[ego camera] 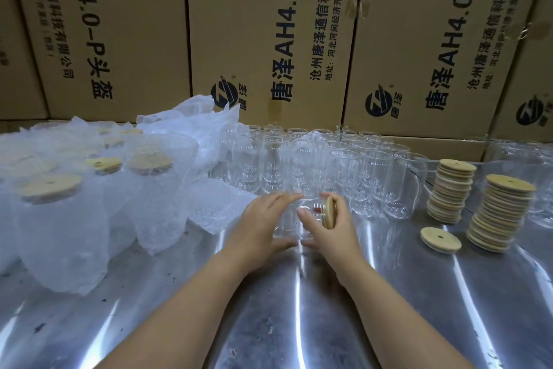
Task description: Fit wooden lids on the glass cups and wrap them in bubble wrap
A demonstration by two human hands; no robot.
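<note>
A clear glass cup stands on the shiny metal table between my two hands. My left hand curls round its left side. My right hand is at the cup's right side and holds a round wooden lid on edge between thumb and fingers. Several bare glass cups stand in rows behind. Two stacks of wooden lids rise at the right, with one loose lid lying flat in front of them. Sheets of bubble wrap lie left of the hands.
Several lidded cups wrapped in bubble wrap crowd the left of the table. Printed cardboard boxes form a wall right behind the cups. More glass cups stand at the far right.
</note>
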